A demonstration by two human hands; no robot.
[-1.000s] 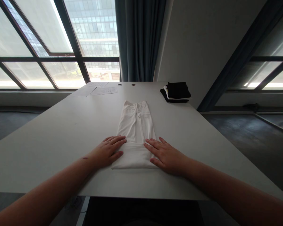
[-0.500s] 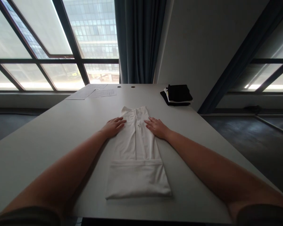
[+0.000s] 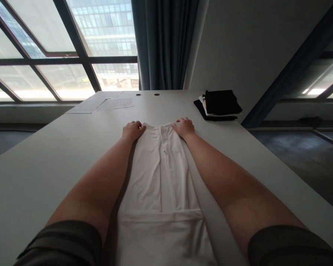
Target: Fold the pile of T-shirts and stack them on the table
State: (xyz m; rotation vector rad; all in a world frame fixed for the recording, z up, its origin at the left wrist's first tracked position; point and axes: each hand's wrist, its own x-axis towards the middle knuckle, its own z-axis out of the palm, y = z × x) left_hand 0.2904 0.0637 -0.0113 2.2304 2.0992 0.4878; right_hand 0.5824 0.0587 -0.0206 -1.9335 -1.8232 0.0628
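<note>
A pair of white trousers (image 3: 150, 177) lies lengthwise in front of me, waistband at the far end and the near part folded up over the legs. At the waistband's left corner, my left hand (image 3: 133, 130) is closed with thumb and curled fingers on the cloth. My right hand (image 3: 184, 128) pinches the right corner in the same way. A fly seam shows between the hands. The fingertips are partly hidden behind the cloth edge.
The white table (image 3: 72, 159) carries a stack of folded black and white clothes (image 3: 222, 103) at the far right. Paper sheets (image 3: 115, 104) lie at the far left, near two cable holes. A blue curtain (image 3: 166, 44) and windows stand behind.
Both hands have slid forward from the trousers' sides to the waistband corners, and their flat fingers have curled onto it. My view has moved closer to the table.
</note>
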